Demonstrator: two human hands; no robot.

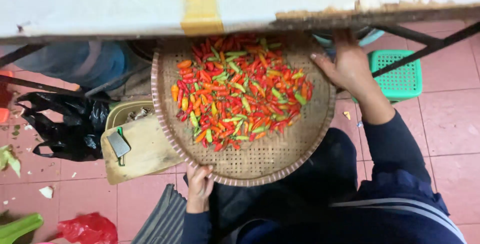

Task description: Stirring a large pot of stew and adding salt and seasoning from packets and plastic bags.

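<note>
A round woven bamboo tray (260, 161) rests over my lap, its far part under a white table edge. A heap of small chilies (240, 91), mostly red and orange with some green, lies on its far half. My left hand (200, 184) grips the tray's near rim with fingers curled over it. My right hand (345, 66) holds the far right rim, thumb on the weave. Dark blue sleeves cover both arms.
A white table (100, 4) spans the top with a yellow strip (201, 4). Left of the tray lie a wooden board (142, 151) with a small blade (119, 145), a black plastic bag (65, 124) and a red bag (87, 229). A green plastic stool (397, 74) stands at right on pink tiles.
</note>
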